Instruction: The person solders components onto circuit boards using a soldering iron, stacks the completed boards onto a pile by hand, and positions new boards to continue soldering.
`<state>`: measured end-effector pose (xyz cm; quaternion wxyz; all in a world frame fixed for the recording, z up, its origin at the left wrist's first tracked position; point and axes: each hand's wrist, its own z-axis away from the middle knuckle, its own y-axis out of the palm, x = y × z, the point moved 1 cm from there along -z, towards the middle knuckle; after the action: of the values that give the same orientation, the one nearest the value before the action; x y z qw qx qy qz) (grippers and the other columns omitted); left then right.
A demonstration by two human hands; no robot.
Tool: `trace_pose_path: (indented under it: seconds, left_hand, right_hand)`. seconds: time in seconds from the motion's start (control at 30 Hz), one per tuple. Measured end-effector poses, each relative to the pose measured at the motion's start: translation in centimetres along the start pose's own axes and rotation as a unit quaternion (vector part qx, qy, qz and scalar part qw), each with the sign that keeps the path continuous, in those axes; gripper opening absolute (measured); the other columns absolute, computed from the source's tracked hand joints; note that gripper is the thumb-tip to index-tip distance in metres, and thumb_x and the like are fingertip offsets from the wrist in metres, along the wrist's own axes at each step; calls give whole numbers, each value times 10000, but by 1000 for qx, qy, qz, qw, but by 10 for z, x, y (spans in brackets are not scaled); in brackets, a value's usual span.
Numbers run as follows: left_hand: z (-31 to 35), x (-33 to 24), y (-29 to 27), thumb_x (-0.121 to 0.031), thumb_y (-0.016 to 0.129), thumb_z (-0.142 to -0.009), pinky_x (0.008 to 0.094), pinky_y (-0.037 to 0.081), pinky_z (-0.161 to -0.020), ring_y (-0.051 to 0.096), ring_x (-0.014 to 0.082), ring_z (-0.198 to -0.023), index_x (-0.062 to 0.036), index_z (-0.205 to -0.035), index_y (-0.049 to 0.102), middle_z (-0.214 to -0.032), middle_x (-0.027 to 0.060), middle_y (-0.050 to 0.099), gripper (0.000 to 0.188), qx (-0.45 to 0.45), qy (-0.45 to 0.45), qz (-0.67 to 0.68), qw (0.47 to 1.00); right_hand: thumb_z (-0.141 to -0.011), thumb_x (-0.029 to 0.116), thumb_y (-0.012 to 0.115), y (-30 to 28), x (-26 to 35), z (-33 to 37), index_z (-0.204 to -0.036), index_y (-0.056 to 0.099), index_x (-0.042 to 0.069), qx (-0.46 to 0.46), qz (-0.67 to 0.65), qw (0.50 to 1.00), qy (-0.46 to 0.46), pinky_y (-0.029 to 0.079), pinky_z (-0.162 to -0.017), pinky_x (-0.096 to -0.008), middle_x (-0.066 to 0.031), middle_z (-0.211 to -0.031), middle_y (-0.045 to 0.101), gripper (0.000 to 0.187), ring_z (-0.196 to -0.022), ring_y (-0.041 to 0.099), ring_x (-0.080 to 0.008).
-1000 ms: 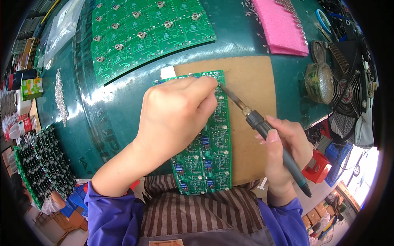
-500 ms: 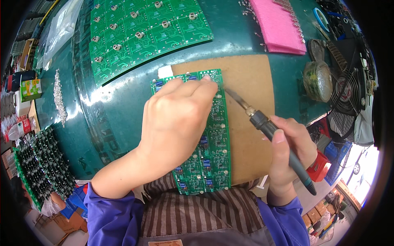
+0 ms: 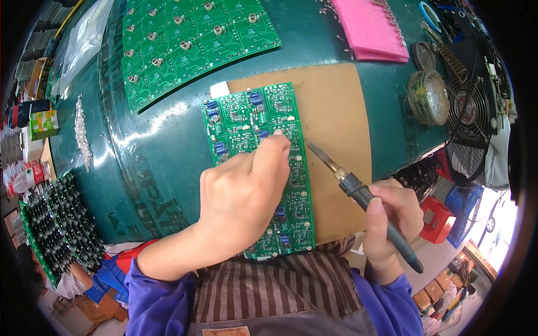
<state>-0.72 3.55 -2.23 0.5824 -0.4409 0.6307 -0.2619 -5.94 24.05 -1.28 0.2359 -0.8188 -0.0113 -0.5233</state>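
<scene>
1. Reference: the clock face was centred on the long green circuit board with blue cylindrical parts (image 3: 297,182); 12 o'clock pointed away from the wearer.
2. Work position: the board lay lengthwise from 12 to 6 o'clock, partly over a flat tan mat (image 3: 339,117), probably to keep it off the dark green tabletop (image 3: 168,151) and within reach of both hands.
3. Left hand (image 3: 241,193): it was poised over the board, fingers curled and narrow, thumb and forefinger drawn together toward 1 o'clock. Whether they pinched a small part could not be told.
4. Right hand (image 3: 395,215): at 3 to 4 o'clock, it held a dark-handled soldering iron (image 3: 354,187) like a pen, presumably for fine control. The metal tip stood at 2 o'clock, just beside the board's edge.
5. Surroundings: a wide green circuit panel with round metal posts (image 3: 202,61) lay at 11 o'clock. A pink foam block (image 3: 367,31) at 1 o'clock carried small metal parts along one edge, likely for orderly pick-up.
</scene>
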Motion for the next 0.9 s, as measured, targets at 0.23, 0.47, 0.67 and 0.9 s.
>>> trace_pose_path:
  seconds: [0.23, 0.47, 0.67, 0.9]
  left_hand:
    - [-3, -3, 1, -36, 712, -805, 326, 458, -460, 610, 225, -514, -69, -916, 651, -667, 89, 644, 131, -27, 26, -7, 999]
    - [-4, -2, 0, -40, 712, -803, 332, 490, -500, 646, 258, -571, -58, -913, 675, -718, 108, 670, 117, -20, 17, 24, 999]
    - [-8, -1, -2, 0, 734, -752, 325, 474, -533, 589, 225, -589, -49, -903, 680, -738, 84, 667, 168, -25, 53, -10, 998]
    - [-6, 3, 3, 12, 713, -721, 339, 452, -521, 504, 222, -575, -43, -880, 640, -647, 47, 566, 184, -72, 67, 27, 995]
  right_hand:
    - [-743, -32, 652, 5, 0, -2, -868, 613, -79, 16, 14, 1000, -4, 475, -505, -284, -143, -689, 637, 140, -549, 603, -204]
    - [-724, -27, 671, 9, 3, -4, -856, 614, -64, 26, 40, 997, -67, 481, -482, -305, -139, -688, 636, 148, -519, 603, -232]
    - [-719, -26, 676, 6, 4, -1, -845, 617, -64, 19, 31, 998, -51, 475, -479, -300, -134, -673, 634, 144, -516, 603, -232]
    - [-710, -23, 686, 8, 4, -7, -842, 623, -72, 24, 36, 998, -45, 477, -483, -299, -145, -688, 648, 154, -515, 604, -228]
